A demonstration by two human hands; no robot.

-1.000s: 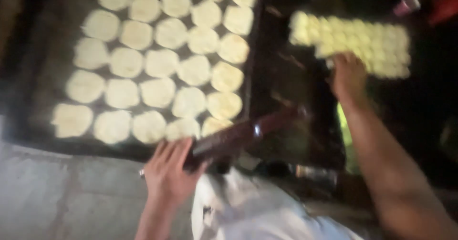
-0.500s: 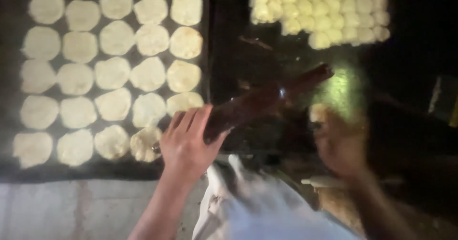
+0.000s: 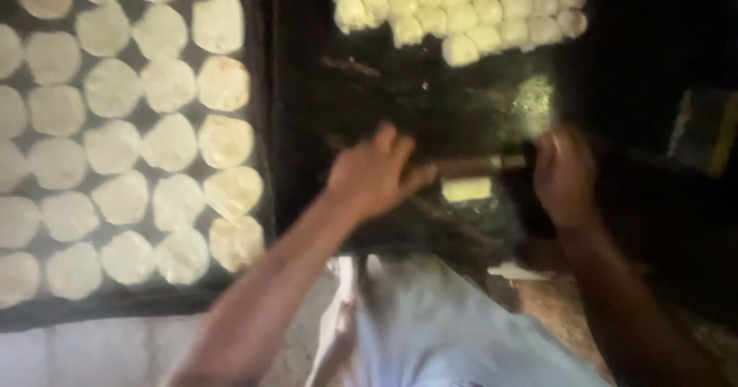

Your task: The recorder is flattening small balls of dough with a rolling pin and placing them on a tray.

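Observation:
My left hand [image 3: 374, 173] grips one end of a brown wooden rolling pin [image 3: 469, 164]. My right hand [image 3: 563, 173] holds its other end. The pin lies level across a dark work surface [image 3: 453, 110]. Under the pin sits a small pale piece of dough [image 3: 467, 189]. The picture is blurred, so the fingers are hard to make out.
A dark tray [image 3: 257, 126] on the left carries several flat round dough discs [image 3: 223, 83] in rows. A block of several small dough balls [image 3: 461, 10] rests at the top. My pale shirt [image 3: 438, 325] fills the bottom middle. The right side is dark.
My left hand has carried the rolling pin rightwards from the disc tray to the dark surface. My right hand has come down from the dough balls and taken the pin's other end.

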